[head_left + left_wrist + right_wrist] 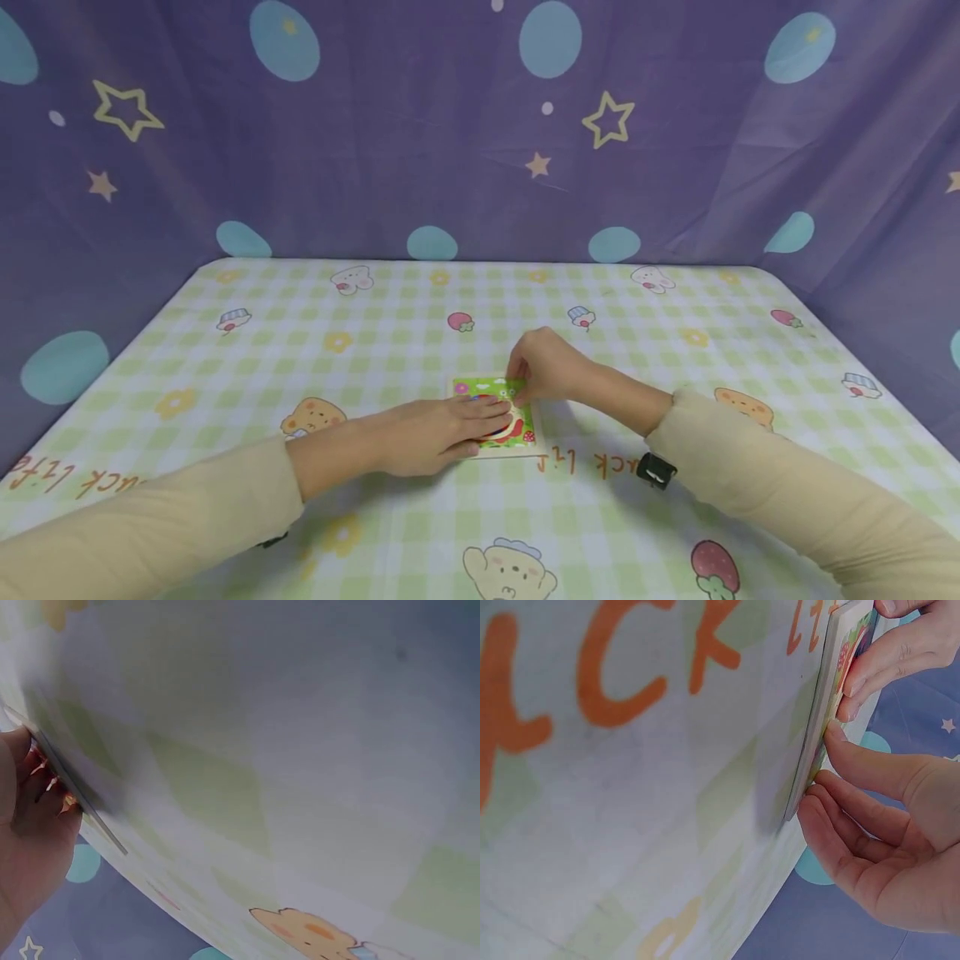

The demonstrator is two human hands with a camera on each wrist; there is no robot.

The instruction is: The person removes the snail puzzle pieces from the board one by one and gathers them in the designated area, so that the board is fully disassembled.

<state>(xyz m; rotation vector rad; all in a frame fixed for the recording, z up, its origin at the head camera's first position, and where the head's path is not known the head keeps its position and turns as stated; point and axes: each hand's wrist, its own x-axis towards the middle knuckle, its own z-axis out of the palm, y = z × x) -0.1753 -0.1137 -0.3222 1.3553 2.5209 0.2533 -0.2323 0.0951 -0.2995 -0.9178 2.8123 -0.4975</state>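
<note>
A small square picture board (529,427), wooden-edged with a bright green printed face, lies on the table. My left hand (431,429) rests across its left and middle part, fingers nearly straight and covering much of the picture. At the far right corner my right hand (551,367) has its fingers curled. In the right wrist view the thumb of the right hand (892,832) touches the face of the board (821,720), with the fingertips at its edge. From the left wrist, only the thin side of the board (82,799) shows beyond the fingers.
A green-and-white checked tablecloth (390,333) with printed cartoon animals, fruit and lettering covers the table. Behind it hangs a purple curtain (450,150) with stars and blue ovals. A small black device (657,471) sits at the right wrist.
</note>
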